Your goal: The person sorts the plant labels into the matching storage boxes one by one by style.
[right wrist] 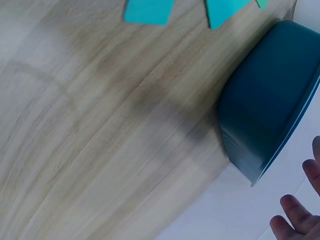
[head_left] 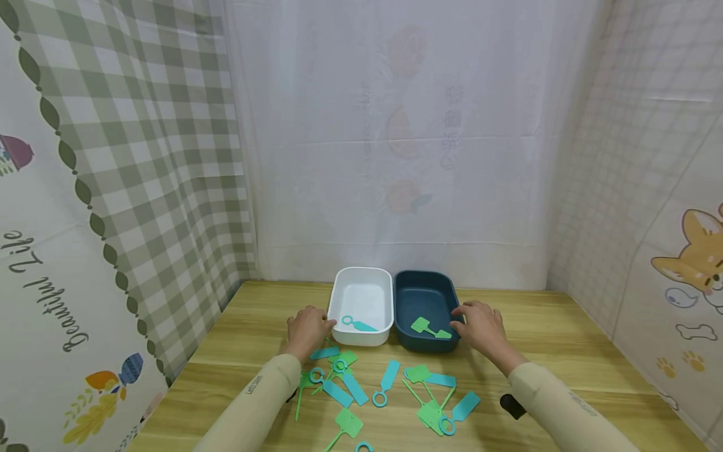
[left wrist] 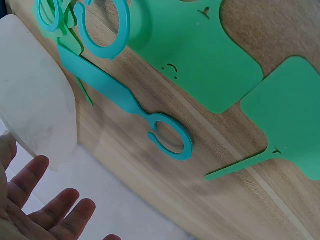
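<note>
One white bin (head_left: pixel 361 339), one navy bin (head_left: pixel 423 344), abreast.
My feed: left hand (head_left: pixel 308 328) at white bin's 8 o'clock, right hand (head_left: pixel 481 325) at navy bin's 3, fingers loosely parted, contact unclear. One blue tag (head_left: pixel 363 327) inside white bin, ring toward 9, long axis roughly 9-to-3. Seven more show on wood tabletop (head_left: pixel 525 326); green tags (head_left: pixel 348 422) overlap, uncountable; cloth (head_left: pixel 395 125) at 9, 12, 3.
</note>
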`<state>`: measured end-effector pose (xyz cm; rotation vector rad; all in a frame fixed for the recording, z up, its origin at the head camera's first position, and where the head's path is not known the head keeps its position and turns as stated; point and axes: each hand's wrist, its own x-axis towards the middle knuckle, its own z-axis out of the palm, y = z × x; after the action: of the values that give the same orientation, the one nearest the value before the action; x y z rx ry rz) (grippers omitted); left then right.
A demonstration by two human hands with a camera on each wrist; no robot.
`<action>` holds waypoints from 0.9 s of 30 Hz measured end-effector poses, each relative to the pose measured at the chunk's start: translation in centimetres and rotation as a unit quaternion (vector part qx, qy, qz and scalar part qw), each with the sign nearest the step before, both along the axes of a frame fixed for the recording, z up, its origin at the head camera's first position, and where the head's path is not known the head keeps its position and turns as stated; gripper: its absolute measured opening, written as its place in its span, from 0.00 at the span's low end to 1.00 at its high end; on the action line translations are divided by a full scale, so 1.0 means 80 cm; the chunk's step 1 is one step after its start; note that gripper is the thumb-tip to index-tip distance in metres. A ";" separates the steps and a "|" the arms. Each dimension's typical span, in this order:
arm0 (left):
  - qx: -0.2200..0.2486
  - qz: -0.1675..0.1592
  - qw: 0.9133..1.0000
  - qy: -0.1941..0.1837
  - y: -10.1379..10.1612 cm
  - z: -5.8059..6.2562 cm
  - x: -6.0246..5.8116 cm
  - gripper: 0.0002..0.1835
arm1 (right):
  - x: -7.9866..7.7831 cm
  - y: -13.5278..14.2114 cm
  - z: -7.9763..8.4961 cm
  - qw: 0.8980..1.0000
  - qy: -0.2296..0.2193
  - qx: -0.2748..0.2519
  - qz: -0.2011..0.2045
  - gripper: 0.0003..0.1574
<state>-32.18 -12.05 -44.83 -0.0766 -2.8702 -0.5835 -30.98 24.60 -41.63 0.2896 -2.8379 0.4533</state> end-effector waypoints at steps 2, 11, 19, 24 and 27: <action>-0.003 0.001 1.000 -0.001 0.000 0.000 0.000 0.15 | 0.003 0.003 -0.001 1.000 0.013 0.004 0.008 0.14; -0.004 0.005 1.000 -0.004 0.001 -0.001 -0.002 0.15 | 0.024 0.028 -0.008 0.996 0.068 0.015 0.061 0.11; -0.003 -0.001 1.000 -0.002 0.002 -0.001 0.000 0.15 | 0.047 0.046 -0.018 0.986 0.037 0.073 0.145 0.11; -0.003 0.001 1.000 -0.001 0.001 0.000 -0.001 0.15 | 0.056 0.055 -0.031 0.969 -0.008 0.101 0.226 0.14; -0.004 0.003 1.000 -0.001 0.001 -0.001 -0.001 0.15 | 0.057 0.062 -0.038 0.959 -0.032 0.113 0.257 0.16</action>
<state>-32.29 -12.00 -44.89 -0.0682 -2.8740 -0.5725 -26.40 29.54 -44.71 1.0902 -2.8536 0.2296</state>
